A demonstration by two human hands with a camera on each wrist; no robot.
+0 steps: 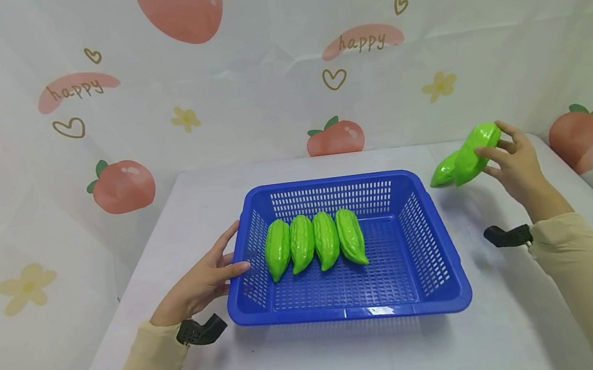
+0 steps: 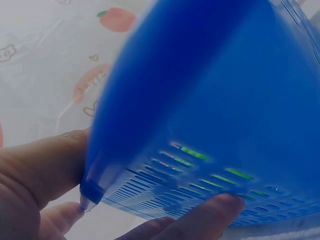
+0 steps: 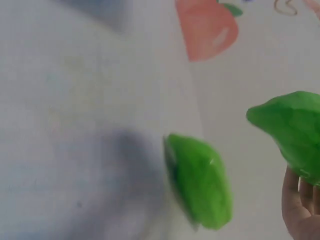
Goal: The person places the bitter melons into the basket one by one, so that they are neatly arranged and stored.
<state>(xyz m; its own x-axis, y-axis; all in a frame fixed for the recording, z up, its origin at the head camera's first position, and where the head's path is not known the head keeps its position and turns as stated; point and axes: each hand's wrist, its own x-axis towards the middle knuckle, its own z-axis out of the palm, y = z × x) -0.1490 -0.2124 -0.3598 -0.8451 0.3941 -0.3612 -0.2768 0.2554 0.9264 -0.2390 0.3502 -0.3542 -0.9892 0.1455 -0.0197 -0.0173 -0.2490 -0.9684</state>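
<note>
My right hand (image 1: pixel 518 164) grips a glossy green bitter melon (image 1: pixel 478 153) above the table's far right part. A second bitter melon (image 1: pixel 443 172) lies on the table just behind it, partly covered in the head view; the right wrist view shows them apart. My left hand (image 1: pixel 203 286) holds the left side of a blue plastic basket (image 1: pixel 352 319), thumb over the rim and other fingers against the outer wall. Inside the basket, several bitter melons (image 1: pixel 302 243) lie side by side in a row toward the left. The basket's floor shows on the right.
A white table (image 1: pixel 330 366) carries the basket at its middle. Behind it hangs a white cloth (image 1: pixel 264 102) printed with peaches, hearts and flowers. Black wrist cameras (image 1: pixel 201 330) are strapped at both sleeves.
</note>
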